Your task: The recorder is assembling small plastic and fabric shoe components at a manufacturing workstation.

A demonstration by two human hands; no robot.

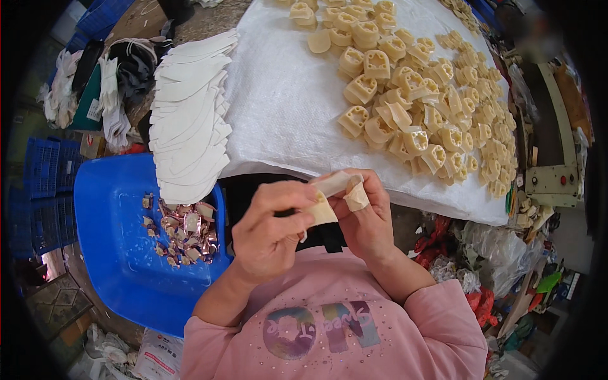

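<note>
Above my lap, my left hand pinches a cream plastic shoe heel between thumb and fingers. A white cut strip spans from the heel to my right hand, whose fingers are closed on its far end. How far the strip is joined to the heel is hidden by my fingers. A beige wrap covers the tip of my right thumb. Ahead and left lies an overlapping row of white cut pieces. Many cream heels are heaped on the white woven sheet to the right.
At my left stands a blue plastic tub holding shiny pinkish heels. Blue crates and a white printed sack are farther left. Plastic bags and a pale green machine frame are at the right.
</note>
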